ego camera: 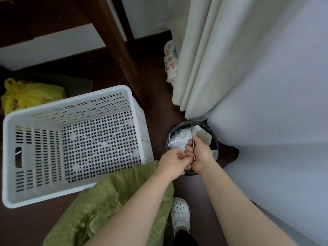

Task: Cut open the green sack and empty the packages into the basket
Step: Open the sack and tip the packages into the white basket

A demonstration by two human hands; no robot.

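Note:
The green woven sack (99, 208) lies on the dark floor at the bottom, partly under my left forearm. The white perforated basket (10, 157) stands left of it, with nothing inside. Both hands meet above a small black bin (170, 132). My right hand (200, 153) grips thin scissors (192, 137) with the blades pointing away from me. My left hand (173, 161) pinches a thin white string or strip right beside the scissors. What exactly the strip is cannot be made out.
The black bin holds crumpled clear plastic (179, 139) and paper. A pale curtain (204, 59) and a white bed edge (275, 121) fill the right. A dark wooden table leg (120, 50) stands behind the basket. A yellow bag (26, 96) lies far left. My white shoe (180, 215) is below.

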